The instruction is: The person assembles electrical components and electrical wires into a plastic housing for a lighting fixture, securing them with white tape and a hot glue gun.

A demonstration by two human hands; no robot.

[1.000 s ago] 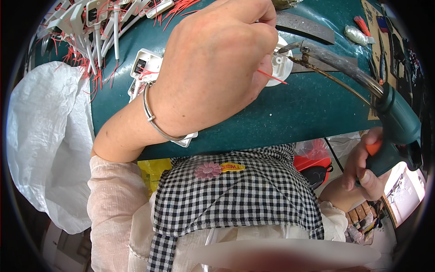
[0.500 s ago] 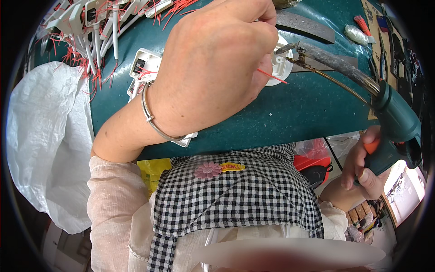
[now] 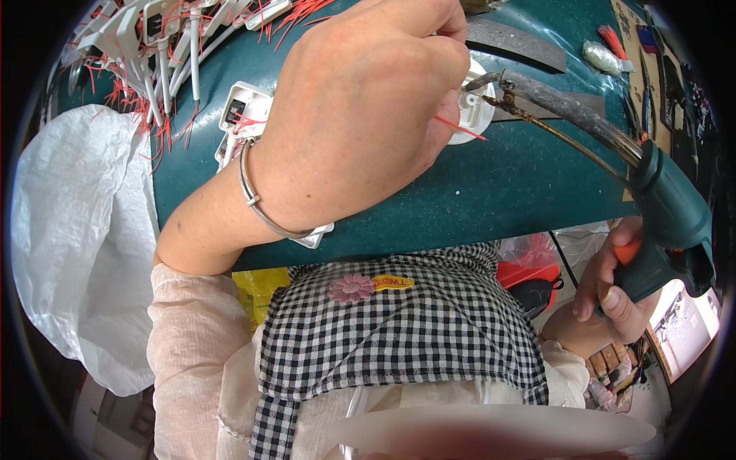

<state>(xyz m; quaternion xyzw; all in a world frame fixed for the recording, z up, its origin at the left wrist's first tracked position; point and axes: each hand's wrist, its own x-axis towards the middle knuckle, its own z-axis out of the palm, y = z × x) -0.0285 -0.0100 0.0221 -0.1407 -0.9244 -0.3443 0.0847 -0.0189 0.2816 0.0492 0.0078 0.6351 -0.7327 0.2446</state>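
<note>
My left hand (image 3: 368, 100) reaches over the green work table with its fingertips pinched. A thin red wire (image 3: 462, 129) sticks out from between its fingers, over a round white plastic part (image 3: 484, 115) that the hand partly covers. My right hand (image 3: 621, 307) grips a dark green soldering gun (image 3: 671, 192) with an orange trigger. The gun's dark, worn tip and a thin brass-coloured feed tube point left at the white part, close to my left fingers. Whether the tip touches anything is hidden behind the hand.
White plastic housings with red wires (image 3: 161, 46) are heaped at the far left. A white housing (image 3: 247, 107) lies by my left wrist. Dark metal bars (image 3: 517, 44) lie beyond the gun, with a clear bundle (image 3: 606, 57) farther right. A white sack (image 3: 77, 230) hangs at the left.
The soldering gun has tilted slightly in my right hand, and its tip has shifted a little to the left. My left hand stays almost still.
</note>
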